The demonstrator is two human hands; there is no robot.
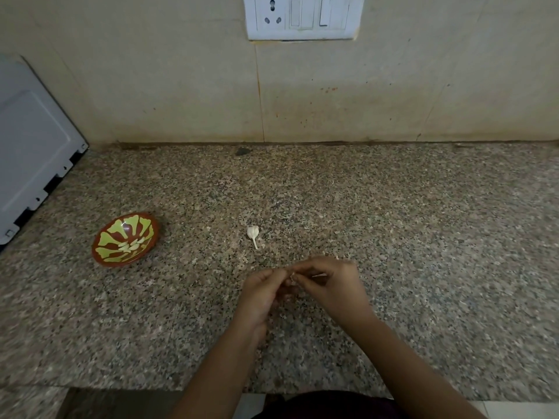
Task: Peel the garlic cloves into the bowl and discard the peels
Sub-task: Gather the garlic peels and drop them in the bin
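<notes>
A red bowl (99, 254) with a yellow-green pattern sits at the left of the granite counter and holds several peeled garlic cloves (132, 245). What is left of a garlic bulb (253, 232), white with a short stalk, lies on the counter just beyond my hands. My left hand (262, 293) and my right hand (328, 282) meet above the counter, fingertips pinching a small garlic clove (292, 278) between them. A thin pale strip of peel (319, 275) shows against my right hand. Most of the clove is hidden by my fingers.
A white appliance (33, 152) stands at the far left against the wall. A switch and socket plate (304, 16) is on the tiled wall behind. Small peel flakes lie on the counter (423, 237) near my hands. The counter's front edge runs just below my forearms.
</notes>
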